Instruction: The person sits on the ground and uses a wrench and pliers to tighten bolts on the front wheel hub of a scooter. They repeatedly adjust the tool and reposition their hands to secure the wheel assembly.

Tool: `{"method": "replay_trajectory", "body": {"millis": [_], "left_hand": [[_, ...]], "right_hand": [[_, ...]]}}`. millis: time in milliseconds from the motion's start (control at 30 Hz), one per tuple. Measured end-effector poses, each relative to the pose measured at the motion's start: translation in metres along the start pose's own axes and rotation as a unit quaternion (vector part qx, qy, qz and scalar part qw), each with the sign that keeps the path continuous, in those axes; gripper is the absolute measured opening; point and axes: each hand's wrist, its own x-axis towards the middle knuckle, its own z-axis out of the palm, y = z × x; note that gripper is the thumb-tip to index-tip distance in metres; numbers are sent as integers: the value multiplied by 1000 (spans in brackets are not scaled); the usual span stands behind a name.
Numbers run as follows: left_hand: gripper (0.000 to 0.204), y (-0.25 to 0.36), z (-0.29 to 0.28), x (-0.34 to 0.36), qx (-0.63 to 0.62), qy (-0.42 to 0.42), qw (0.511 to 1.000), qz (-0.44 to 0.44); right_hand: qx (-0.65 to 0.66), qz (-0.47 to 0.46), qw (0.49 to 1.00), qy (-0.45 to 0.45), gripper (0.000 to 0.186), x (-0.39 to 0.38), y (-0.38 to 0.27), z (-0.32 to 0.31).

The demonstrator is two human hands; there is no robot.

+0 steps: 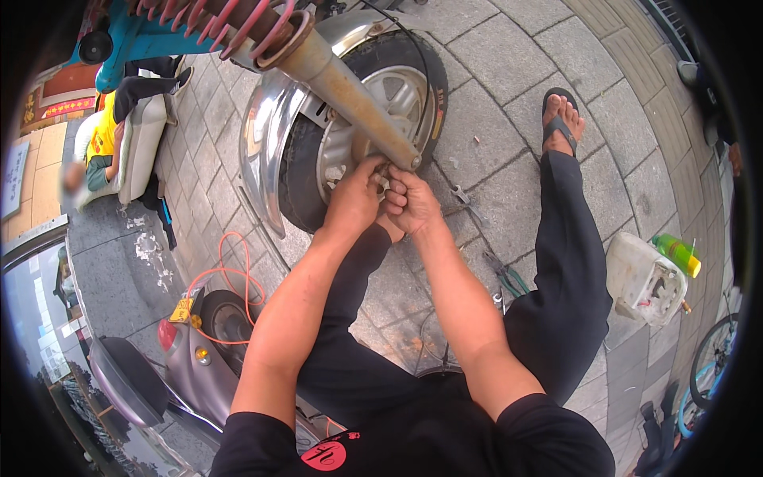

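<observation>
My left hand (355,197) and my right hand (413,205) meet at the wheel hub, just under the lower end of a rusty shock absorber leg (358,103). Fingers of both hands are curled and pinched around something small that they cover. The wheel (429,67), with a black tyre and silver spokes, stands beneath a chrome mudguard (266,131). A thin black cable (419,48) runs down past the tyre. Above, a red coil spring (211,24) surrounds the upper part of the leg.
A wrench (467,203) and green-handled pliers (509,274) lie on the paving by my right forearm. At right are a cut white jug (632,274) and a green bottle (675,253). An orange hose (226,270) loops near a parked scooter (199,374). Someone sits in an armchair (147,147).
</observation>
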Motion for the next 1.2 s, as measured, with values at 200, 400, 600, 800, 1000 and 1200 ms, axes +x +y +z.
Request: {"method": "replay_trajectory", "body": {"millis": [200,400,600,800,1000,1200], "left_hand": [[33,-15,5,2,-14,-2,1000,4],[34,-6,3,2,-43,-22,998,-46],[33,8,-3,-1,-19,-6,1000,-8],[33,10,-5,-2,-25,-20,999,-23],[34,9,-4,-2,-26,-8,1000,6],[34,4,-2,-2,-20,-4,1000,10]], "right_hand": [[-3,-3,1000,9,13,0,2,1],[-21,-7,1000,7,13,0,-1,0],[-12,-5,1000,-2,13,1,1,-2],[18,-8,1000,18,11,-1,6,3],[57,6,998,12,10,0,5,2],[73,11,997,16,11,1,6,-1]]}}
